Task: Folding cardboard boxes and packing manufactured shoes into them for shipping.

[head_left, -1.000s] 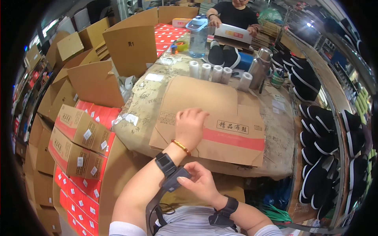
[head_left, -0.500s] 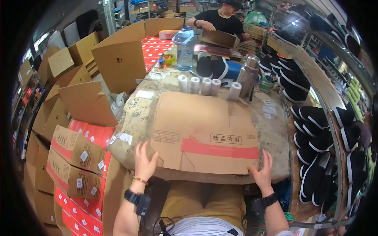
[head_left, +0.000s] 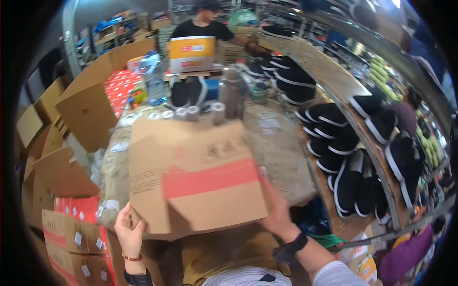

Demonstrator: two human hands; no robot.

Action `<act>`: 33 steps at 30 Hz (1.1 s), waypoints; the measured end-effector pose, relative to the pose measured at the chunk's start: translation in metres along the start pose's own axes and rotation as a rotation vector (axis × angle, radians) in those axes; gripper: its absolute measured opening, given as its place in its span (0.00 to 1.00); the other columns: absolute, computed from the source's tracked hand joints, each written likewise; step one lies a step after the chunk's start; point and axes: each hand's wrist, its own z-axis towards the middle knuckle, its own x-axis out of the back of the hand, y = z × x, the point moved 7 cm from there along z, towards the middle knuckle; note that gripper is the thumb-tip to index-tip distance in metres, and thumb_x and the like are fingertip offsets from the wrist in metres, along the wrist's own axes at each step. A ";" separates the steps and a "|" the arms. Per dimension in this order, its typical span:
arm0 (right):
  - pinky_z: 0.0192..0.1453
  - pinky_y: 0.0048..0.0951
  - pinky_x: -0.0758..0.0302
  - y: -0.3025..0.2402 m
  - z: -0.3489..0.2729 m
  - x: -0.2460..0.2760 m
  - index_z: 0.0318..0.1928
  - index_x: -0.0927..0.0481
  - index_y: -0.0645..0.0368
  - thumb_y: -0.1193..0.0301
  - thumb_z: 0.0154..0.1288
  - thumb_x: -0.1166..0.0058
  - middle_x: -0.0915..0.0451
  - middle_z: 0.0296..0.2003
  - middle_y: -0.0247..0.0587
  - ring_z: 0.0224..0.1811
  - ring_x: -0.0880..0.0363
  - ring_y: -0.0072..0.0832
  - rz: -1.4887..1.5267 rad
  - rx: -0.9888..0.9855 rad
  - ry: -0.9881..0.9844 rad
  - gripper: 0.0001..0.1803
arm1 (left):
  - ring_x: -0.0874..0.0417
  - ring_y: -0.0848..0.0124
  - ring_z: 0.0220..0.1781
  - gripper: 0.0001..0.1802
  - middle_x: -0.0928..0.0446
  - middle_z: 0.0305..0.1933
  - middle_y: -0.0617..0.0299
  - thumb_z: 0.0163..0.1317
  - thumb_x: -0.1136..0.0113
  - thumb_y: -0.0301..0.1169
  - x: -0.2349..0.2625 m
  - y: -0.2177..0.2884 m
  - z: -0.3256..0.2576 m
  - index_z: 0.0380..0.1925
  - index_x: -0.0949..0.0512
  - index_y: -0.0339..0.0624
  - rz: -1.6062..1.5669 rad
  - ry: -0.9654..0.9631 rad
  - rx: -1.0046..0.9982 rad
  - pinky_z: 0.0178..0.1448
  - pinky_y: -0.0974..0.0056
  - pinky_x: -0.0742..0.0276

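A flat, partly unfolded brown cardboard carton (head_left: 214,207) with a red band is tilted up over the near edge of the worktable (head_left: 286,157). My left hand (head_left: 129,231) holds its lower left edge, with the thumb close to the cardboard. At the right edge my right hand (head_left: 279,212) grips the carton, its fingers partly hidden at the cardboard's side. Several white rolls (head_left: 218,113) stand just beyond the carton's far edge.
A steel flask (head_left: 232,93), a water bottle (head_left: 153,81) and black shoes (head_left: 188,91) stand at the back. Racks of black shoes (head_left: 355,181) line the right. Cartons (head_left: 71,233) are stacked on the left. A co-worker (head_left: 202,28) stands across the table, behind a yellow-and-white box (head_left: 192,53).
The carton has been raised and tilted off the tabletop, with both hands at its sides. My view has turned right. Across the table, the co-worker's arm now reaches toward the shoe rack.
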 end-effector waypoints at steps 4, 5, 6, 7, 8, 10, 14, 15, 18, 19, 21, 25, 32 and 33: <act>0.57 0.39 0.26 -0.036 0.021 0.001 0.64 0.29 0.54 0.86 0.53 0.51 0.29 0.60 0.54 0.55 0.24 0.49 -0.102 0.345 -0.069 0.35 | 0.32 0.57 0.68 0.34 0.32 0.66 0.45 0.63 0.41 0.33 0.053 -0.076 -0.002 0.65 0.39 0.26 0.674 0.234 -0.417 0.73 0.56 0.41; 0.56 0.39 0.25 -0.031 0.031 0.017 0.64 0.29 0.54 0.86 0.53 0.52 0.27 0.58 0.54 0.53 0.23 0.49 -0.094 0.340 -0.047 0.35 | 0.35 0.54 0.70 0.35 0.35 0.68 0.43 0.66 0.44 0.37 0.020 -0.017 0.007 0.66 0.42 0.26 0.557 0.284 -0.425 0.73 0.54 0.41; 0.56 0.39 0.25 -0.042 0.043 0.031 0.64 0.29 0.54 0.86 0.53 0.52 0.27 0.58 0.54 0.53 0.23 0.49 -0.106 0.340 -0.034 0.35 | 0.37 0.54 0.72 0.36 0.37 0.69 0.43 0.66 0.47 0.41 0.000 0.046 0.013 0.66 0.42 0.26 0.553 0.287 -0.606 0.74 0.54 0.43; 0.56 0.40 0.26 -0.061 0.054 0.048 0.63 0.28 0.55 0.86 0.53 0.51 0.25 0.55 0.53 0.52 0.23 0.48 -0.078 0.232 -0.047 0.33 | 0.40 0.53 0.74 0.38 0.40 0.70 0.43 0.67 0.49 0.45 -0.011 0.099 0.013 0.67 0.43 0.27 0.550 0.295 -0.781 0.74 0.54 0.44; 0.56 0.41 0.27 -0.072 0.064 0.063 0.62 0.27 0.57 0.86 0.53 0.51 0.24 0.52 0.52 0.50 0.23 0.47 -0.055 0.116 -0.057 0.32 | 0.40 0.53 0.74 0.37 0.39 0.70 0.44 0.68 0.51 0.47 -0.017 0.122 0.017 0.66 0.43 0.26 0.441 0.178 -0.709 0.74 0.54 0.45; 0.55 0.40 0.27 -0.098 0.098 0.081 0.60 0.26 0.58 0.84 0.53 0.50 0.23 0.50 0.51 0.49 0.23 0.45 -0.202 0.270 0.096 0.30 | 0.37 0.55 0.71 0.36 0.36 0.67 0.45 0.70 0.56 0.49 -0.030 0.134 0.042 0.65 0.42 0.27 0.130 -0.059 -0.613 0.73 0.56 0.42; 0.49 0.38 0.27 -0.153 0.101 0.042 0.50 0.20 0.58 0.74 0.57 0.46 0.21 0.46 0.46 0.47 0.22 0.38 -0.366 0.700 0.207 0.18 | 0.26 0.67 0.58 0.29 0.28 0.58 0.56 0.73 0.56 0.49 -0.040 0.044 0.126 0.64 0.37 0.38 -0.497 -0.375 -0.082 0.61 0.64 0.29; 0.47 0.38 0.27 -0.158 0.100 0.019 0.47 0.19 0.57 0.72 0.58 0.47 0.20 0.44 0.46 0.46 0.21 0.37 -0.222 0.745 0.111 0.16 | 0.26 0.67 0.59 0.28 0.28 0.59 0.57 0.73 0.56 0.48 -0.040 0.039 0.132 0.63 0.37 0.39 -0.621 -0.471 0.014 0.60 0.63 0.28; 0.44 0.41 0.25 -0.059 0.134 -0.063 0.41 0.18 0.54 0.67 0.61 0.49 0.18 0.35 0.46 0.40 0.19 0.41 -0.407 0.343 -0.318 0.11 | 0.25 0.66 0.59 0.24 0.28 0.58 0.56 0.71 0.50 0.38 -0.053 0.058 0.129 0.63 0.37 0.39 -0.649 -0.539 0.102 0.59 0.64 0.26; 0.45 0.41 0.25 -0.024 0.145 -0.084 0.40 0.18 0.54 0.66 0.62 0.49 0.19 0.32 0.47 0.38 0.19 0.42 -0.477 0.337 -0.302 0.10 | 0.25 0.66 0.59 0.24 0.28 0.58 0.56 0.71 0.50 0.38 -0.056 0.044 0.135 0.63 0.37 0.39 -0.638 -0.528 0.097 0.59 0.64 0.26; 0.43 0.42 0.24 -0.023 0.146 -0.113 0.38 0.17 0.53 0.65 0.62 0.48 0.19 0.31 0.45 0.36 0.19 0.42 -0.470 0.088 -0.578 0.10 | 0.25 0.63 0.59 0.33 0.28 0.57 0.54 0.58 0.37 0.27 -0.010 -0.005 0.159 0.63 0.38 0.39 -0.136 -0.239 -0.062 0.62 0.62 0.27; 0.43 0.36 0.31 -0.105 0.128 -0.007 0.29 0.19 0.49 0.67 0.54 0.41 0.21 0.34 0.32 0.39 0.22 0.30 -0.351 0.882 0.218 0.02 | 0.29 0.59 0.62 0.51 0.29 0.59 0.50 0.36 0.23 0.23 -0.082 0.075 0.122 0.64 0.40 0.37 0.538 -0.189 -0.106 0.66 0.58 0.32; 0.62 0.40 0.30 0.019 0.140 -0.028 0.63 0.32 0.53 0.70 0.59 0.38 0.28 0.53 0.55 0.57 0.27 0.44 -0.229 0.016 -0.041 0.31 | 0.30 0.65 0.62 0.33 0.30 0.58 0.56 0.49 0.25 0.31 -0.063 0.061 0.123 0.57 0.27 0.40 0.127 -0.124 -0.311 0.67 0.58 0.34; 0.62 0.40 0.30 0.011 0.142 -0.022 0.63 0.32 0.53 0.70 0.59 0.38 0.28 0.53 0.55 0.57 0.27 0.44 -0.224 0.016 -0.050 0.31 | 0.30 0.65 0.62 0.33 0.30 0.58 0.56 0.49 0.25 0.31 -0.054 0.053 0.126 0.57 0.27 0.40 0.131 -0.118 -0.304 0.67 0.58 0.34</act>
